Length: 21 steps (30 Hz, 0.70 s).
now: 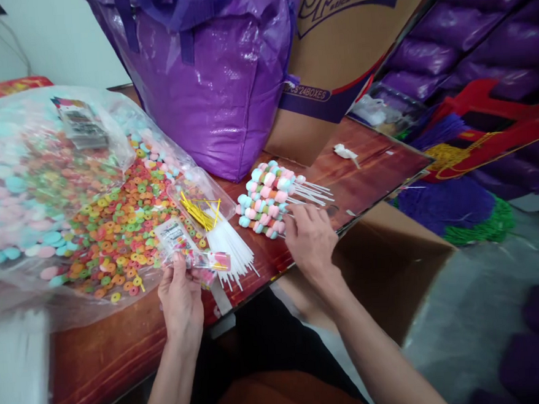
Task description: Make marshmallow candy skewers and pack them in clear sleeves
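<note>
My left hand (180, 297) is closed on a small clear wrapper (194, 250) with candy in it, held just above the red-brown table (105, 355). My right hand (309, 235) reaches to a pile of marshmallow skewers (265, 199), pastel pink, blue and white on white sticks; its fingers curl over the stick ends. Loose white sticks (233, 249) lie between the two hands. A clear packet of yellow twist ties (200, 208) rests beside them.
A big clear bag of coloured ring candies (110, 231) and pastel sweets (5, 183) covers the table's left. A purple bag (215, 89) and a cardboard carton (346, 43) stand behind. An open cardboard box (389, 261) sits below the table edge at right.
</note>
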Available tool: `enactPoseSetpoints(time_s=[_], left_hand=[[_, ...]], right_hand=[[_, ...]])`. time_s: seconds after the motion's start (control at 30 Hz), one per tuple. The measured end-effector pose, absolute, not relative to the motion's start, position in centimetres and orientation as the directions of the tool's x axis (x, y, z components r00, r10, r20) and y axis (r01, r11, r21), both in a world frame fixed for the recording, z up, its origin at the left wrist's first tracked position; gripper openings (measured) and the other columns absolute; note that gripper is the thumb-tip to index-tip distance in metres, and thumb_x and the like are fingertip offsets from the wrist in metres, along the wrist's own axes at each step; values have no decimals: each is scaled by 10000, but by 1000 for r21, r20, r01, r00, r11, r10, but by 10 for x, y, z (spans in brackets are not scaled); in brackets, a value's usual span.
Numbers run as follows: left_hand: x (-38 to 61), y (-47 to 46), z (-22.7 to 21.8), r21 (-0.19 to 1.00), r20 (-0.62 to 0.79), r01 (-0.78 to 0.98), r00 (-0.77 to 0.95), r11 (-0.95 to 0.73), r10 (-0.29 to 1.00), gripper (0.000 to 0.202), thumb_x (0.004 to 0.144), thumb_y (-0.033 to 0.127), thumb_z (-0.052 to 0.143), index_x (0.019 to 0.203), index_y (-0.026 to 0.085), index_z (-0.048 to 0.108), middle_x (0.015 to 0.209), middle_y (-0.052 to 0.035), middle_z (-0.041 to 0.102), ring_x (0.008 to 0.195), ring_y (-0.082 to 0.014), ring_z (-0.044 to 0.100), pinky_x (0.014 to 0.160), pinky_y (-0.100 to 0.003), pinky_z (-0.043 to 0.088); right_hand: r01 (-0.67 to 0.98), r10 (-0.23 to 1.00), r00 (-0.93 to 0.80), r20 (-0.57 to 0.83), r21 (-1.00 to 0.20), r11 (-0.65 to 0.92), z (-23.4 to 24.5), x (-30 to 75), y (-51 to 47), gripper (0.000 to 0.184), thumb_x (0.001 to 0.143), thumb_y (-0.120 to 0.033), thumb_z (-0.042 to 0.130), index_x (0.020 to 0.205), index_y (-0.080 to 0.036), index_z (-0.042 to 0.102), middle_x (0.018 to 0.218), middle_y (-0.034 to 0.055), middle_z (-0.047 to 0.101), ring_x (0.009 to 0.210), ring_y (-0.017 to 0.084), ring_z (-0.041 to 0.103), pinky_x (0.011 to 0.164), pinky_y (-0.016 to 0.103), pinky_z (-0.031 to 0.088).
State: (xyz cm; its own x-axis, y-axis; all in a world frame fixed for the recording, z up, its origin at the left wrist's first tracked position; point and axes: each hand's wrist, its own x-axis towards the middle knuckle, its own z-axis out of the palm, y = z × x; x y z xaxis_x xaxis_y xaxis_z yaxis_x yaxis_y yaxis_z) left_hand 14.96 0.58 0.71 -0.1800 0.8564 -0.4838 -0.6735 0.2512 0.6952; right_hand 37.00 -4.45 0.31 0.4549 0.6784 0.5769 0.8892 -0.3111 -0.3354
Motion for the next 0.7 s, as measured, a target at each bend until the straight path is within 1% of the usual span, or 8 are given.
enactPoseSetpoints(time_s=[0.07, 0.13, 0.2, 0.27, 0.37, 0.43, 0.53, 0.7], left_hand=[[146, 9, 5, 685, -504, -680, -182, 261, 845, 373, 570, 255, 927, 770, 146, 631, 726, 55, 646, 576, -47, 540, 531, -181, 431], [144, 12, 4, 679, -509, -680, -167, 275, 844, 351, 605, 271, 913, 789, 145, 642, 728, 42, 656, 594, -60, 559, 555, -193, 449], [142, 14, 3, 680, -510, -677, -159, 282, 846, 326, 640, 283, 897, 797, 142, 647, 722, 33, 660, 601, -65, 571, 569, -197, 456], [141, 16, 2, 683, -514, -675, -174, 279, 840, 302, 666, 281, 882, 790, 140, 646, 715, 29, 663, 597, -64, 579, 572, -194, 455], [140, 19, 3, 688, -522, -673, -200, 271, 829, 276, 692, 276, 866, 785, 143, 642, 708, 30, 670, 590, -66, 595, 583, -201, 462], [140, 20, 3, 689, -526, -671, -203, 274, 826, 269, 705, 285, 858, 794, 145, 646, 704, 29, 674, 593, -71, 607, 596, -208, 471], [140, 21, 3, 688, -529, -672, -206, 274, 824, 282, 701, 303, 862, 806, 147, 652, 708, 26, 680, 606, -76, 619, 610, -213, 482], [140, 19, 1, 731, -462, -642, -217, 231, 860, 378, 605, 346, 910, 787, 161, 636, 737, 37, 674, 635, -80, 621, 640, -222, 497]], right_hand=[[916, 729, 398, 557, -201, -347, 1, 382, -42, 161, 936, -223, 561, 838, -193, 685, 834, 90, 677, 785, 226, 506, 646, 324, 308], [933, 764, 356, 538, -158, -323, 1, 385, -43, 202, 942, -223, 564, 786, -194, 690, 788, 75, 680, 753, 213, 505, 643, 324, 302], [939, 756, 343, 557, -208, -273, 3, 381, -48, 235, 960, -226, 547, 783, -198, 699, 774, 59, 689, 734, 199, 515, 672, 323, 327], [925, 733, 355, 580, -331, -185, 9, 370, -58, 218, 965, -235, 553, 812, -206, 706, 780, 42, 703, 728, 194, 535, 709, 328, 360], [838, 737, 369, 566, -545, -1, 18, 349, -76, 148, 954, -233, 586, 856, -223, 696, 798, 19, 713, 743, 191, 569, 738, 341, 400], [775, 754, 359, 550, -626, 87, 21, 335, -88, 118, 944, -205, 601, 866, -228, 687, 797, 11, 711, 753, 187, 588, 737, 346, 415], [766, 761, 321, 564, -627, 142, 19, 324, -102, 107, 924, -158, 621, 875, -229, 683, 796, 5, 712, 764, 182, 607, 740, 352, 409], [853, 773, 218, 596, -502, 147, 17, 325, -109, 127, 920, -108, 632, 913, -219, 693, 812, 6, 724, 762, 171, 602, 741, 358, 363]])
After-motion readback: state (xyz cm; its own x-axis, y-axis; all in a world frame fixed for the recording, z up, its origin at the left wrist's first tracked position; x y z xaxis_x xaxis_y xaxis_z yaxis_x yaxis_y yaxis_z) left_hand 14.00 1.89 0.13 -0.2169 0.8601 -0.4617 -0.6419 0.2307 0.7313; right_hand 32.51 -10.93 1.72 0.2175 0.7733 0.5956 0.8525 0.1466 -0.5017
